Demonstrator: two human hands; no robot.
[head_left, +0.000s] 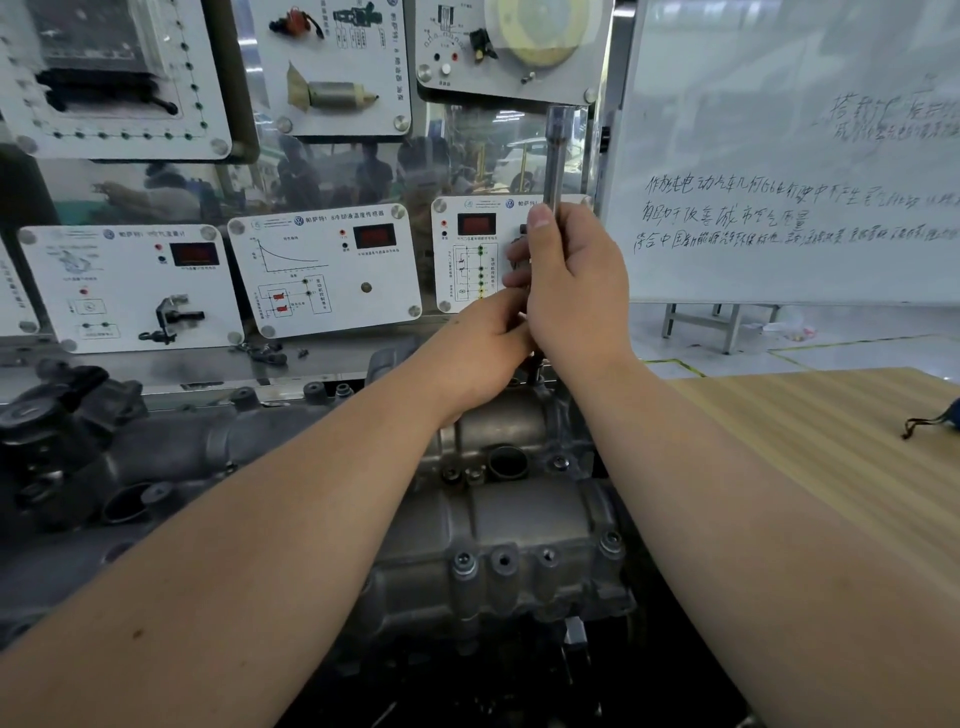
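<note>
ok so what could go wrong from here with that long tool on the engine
1. The long socket bar stands tall above the right hand; if it tips, its lower end could slip off its seat on the engine.
2. The left hand sits low by the shaft, so a slip might pinch it against the casting.
3. The sensor panel stands just behind the bar; a swing could strike it.

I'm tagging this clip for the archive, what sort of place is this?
Probably a car-mechanics training workshop: a grey cast-metal engine, white sensor demonstration panels with red displays, a handwritten whiteboard. The left hand and right hand grip a long silver socket wrench.
</note>
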